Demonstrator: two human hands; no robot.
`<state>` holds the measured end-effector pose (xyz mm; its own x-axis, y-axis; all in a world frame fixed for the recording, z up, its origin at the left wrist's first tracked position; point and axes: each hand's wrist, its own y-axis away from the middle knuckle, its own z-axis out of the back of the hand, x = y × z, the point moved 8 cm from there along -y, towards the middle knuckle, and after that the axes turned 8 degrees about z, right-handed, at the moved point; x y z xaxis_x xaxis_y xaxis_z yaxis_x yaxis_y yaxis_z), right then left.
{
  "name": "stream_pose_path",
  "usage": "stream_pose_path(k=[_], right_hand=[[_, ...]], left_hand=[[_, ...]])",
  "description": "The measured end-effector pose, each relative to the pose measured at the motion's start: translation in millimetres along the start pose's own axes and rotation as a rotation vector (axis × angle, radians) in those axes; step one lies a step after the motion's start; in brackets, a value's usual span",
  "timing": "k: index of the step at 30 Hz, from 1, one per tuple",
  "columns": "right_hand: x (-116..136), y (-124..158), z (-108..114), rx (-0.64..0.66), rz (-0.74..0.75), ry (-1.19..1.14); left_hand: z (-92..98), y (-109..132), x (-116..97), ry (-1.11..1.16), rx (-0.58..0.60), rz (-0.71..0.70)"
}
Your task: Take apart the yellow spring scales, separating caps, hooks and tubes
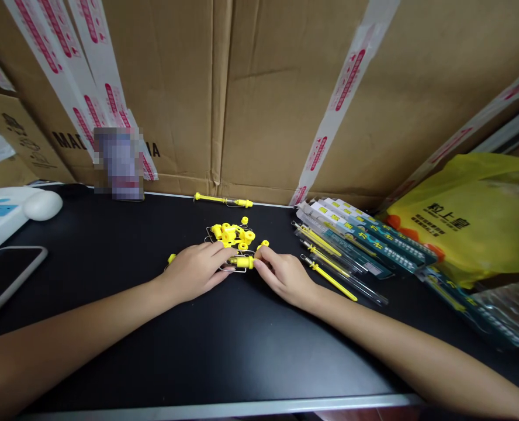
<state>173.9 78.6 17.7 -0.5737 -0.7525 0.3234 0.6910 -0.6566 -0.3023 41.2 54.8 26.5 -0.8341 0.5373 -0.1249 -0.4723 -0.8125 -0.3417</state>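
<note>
A yellow rod-shaped spring scale with a wire hook (244,262) lies across both hands, just above the black tabletop. My left hand (196,268) is closed around its middle, and a yellow tip sticks out on that hand's far side. At the other end, my right hand (283,273) pinches near the yellow end cap with thumb and forefinger; the fingertips partly hide what they touch. Just beyond the hands is a small pile of yellow plastic caps and wire hooks (228,234). A loose yellow ring (245,220) lies behind it.
Another yellow spring scale (223,200) lies at the back. On the right are yellow rods with hooks (332,280), clear tubes (364,289), printed boxes (364,234) and a yellow plastic bag (465,216). A phone (9,280) and white power strip (5,219) are left. Cardboard (277,117) stands behind.
</note>
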Motion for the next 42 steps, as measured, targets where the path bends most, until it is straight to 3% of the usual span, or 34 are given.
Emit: stream_pose_path(k=[12,24,31,42], right_hand=[[2.5,-0.1,-4.1,0.053,0.075,0.029],[5.9,0.8,1.5,-0.022,0.15,-0.062],[8.0,1.4,5.2,-0.078,0.209,-0.11],[12.6,3.3,4.4,-0.051,0.238,-0.16]], left_hand=[[2.1,1.1,-3.1,-0.029,-0.064,-0.037],[0.0,3.1,-6.3,-0.105,-0.065,-0.078],[-3.4,4.4,-4.0,-0.065,-0.017,-0.065],[-4.4,3.8,-0.7,0.001,0.06,-0.069]])
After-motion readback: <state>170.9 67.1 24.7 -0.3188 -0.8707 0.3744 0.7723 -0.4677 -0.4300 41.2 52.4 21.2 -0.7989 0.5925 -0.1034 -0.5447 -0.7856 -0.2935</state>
